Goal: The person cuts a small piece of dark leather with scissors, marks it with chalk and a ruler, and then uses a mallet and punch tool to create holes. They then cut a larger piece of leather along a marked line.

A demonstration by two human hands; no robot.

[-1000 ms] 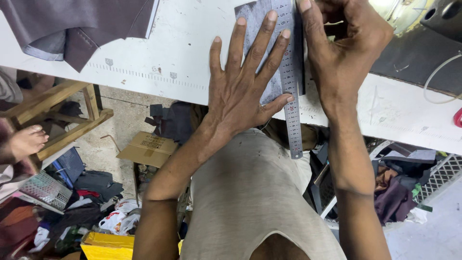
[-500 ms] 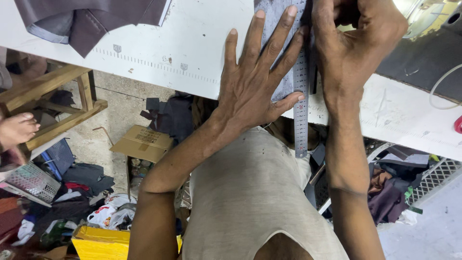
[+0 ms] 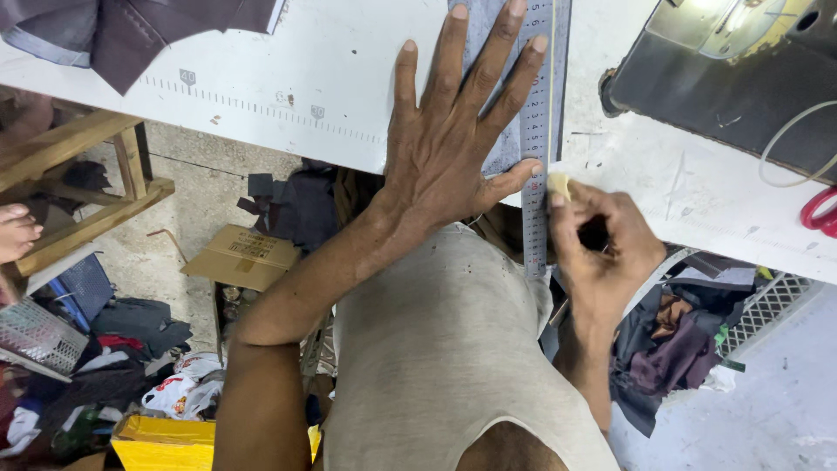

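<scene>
**A:** Item one, left-hand fingers (image 3: 453, 61)?

**B:** Spread wide and flat, grasping nothing. The left hand (image 3: 440, 166) presses a strip of grey cloth (image 3: 508, 155) onto the tabletop (image 3: 288, 87) at its near edge. The thumb tip touches the left side of the ruler (image 3: 534, 228).

**A:** Item two, right hand?

**B:** The right hand (image 3: 603, 257) is curled, with thumb and forefinger pinched on a small pale piece of chalk (image 3: 558, 184). The chalk touches the ruler's right side, right at the near edge of the tabletop.

**A:** Ruler, position?

**B:** A steel rule lying lengthwise from the far edge towards the person, over the cloth. Its near end overhangs the tabletop.

**A:** Step in hand?

**B:** By my reading, a line is being marked on the cloth along the ruler, with the chalk at the near end of that line.

**A:** What does a further stroke call for?

**B:** The left palm must keep its weight down so that neither ruler nor cloth creeps, and the chalk must stay tight against the rule.

**A:** Surroundings?

**B:** A black sewing machine (image 3: 724, 83) sits at the far right corner, and red scissors (image 3: 819, 214) lie at the right edge. Dark cloth (image 3: 131, 35) is at the far left corner. On the floor below lies a cardboard box (image 3: 240, 257) among scraps.
</scene>
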